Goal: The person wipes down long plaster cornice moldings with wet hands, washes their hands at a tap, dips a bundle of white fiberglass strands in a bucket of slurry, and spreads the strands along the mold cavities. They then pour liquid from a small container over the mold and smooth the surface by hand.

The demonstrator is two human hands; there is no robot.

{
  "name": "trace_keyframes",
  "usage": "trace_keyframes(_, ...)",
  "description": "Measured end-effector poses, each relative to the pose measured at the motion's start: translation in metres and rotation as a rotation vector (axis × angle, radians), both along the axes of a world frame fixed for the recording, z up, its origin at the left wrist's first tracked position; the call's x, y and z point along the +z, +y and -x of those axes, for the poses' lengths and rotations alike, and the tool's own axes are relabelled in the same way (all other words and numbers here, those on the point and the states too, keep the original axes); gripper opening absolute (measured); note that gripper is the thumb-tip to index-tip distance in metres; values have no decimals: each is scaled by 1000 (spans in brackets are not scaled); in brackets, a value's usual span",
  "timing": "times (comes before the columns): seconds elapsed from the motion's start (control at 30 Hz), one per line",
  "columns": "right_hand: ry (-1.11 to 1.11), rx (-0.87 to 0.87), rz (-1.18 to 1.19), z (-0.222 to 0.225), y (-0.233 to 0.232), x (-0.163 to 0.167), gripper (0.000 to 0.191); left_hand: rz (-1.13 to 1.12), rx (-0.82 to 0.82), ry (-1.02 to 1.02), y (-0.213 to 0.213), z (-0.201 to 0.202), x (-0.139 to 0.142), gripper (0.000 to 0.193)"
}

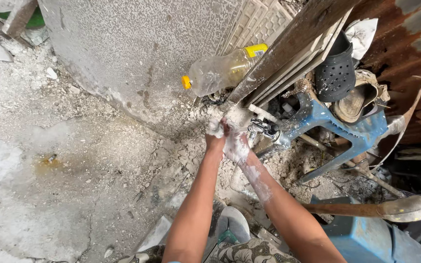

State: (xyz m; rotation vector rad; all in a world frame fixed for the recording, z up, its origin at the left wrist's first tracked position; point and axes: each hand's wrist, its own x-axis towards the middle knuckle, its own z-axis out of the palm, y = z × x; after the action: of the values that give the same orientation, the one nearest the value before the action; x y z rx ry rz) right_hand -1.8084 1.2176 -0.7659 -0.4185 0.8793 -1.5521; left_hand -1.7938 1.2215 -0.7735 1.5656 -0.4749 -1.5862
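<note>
1. Left hand point(215, 135) and right hand point(236, 144), white-smeared, press together loosely curled, gripping nothing, beside the metal tap point(264, 130).
2. Advisable: rub right under the spout, reaching the caked right forearm.

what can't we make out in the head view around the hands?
- Left hand and right hand: pressed together and coated in white paste; fingers hidden, so grip unclear.
- Tap: spout partly behind the hands; any water flow cannot be told.
- Plastic bottle: base hidden behind the leaning plank.
- Blue plastic chair: buried in clutter, shape incomplete.
</note>
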Motion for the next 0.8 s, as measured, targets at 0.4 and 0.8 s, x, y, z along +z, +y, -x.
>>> trace_keyframes(0.4,139,313,-361,56,38,23,43,279,28,-244,-24,17,17,30)
trace_keyframes(0.8,319,507,-380,41,-32,31,24,297,233,346,50,13,22,44)
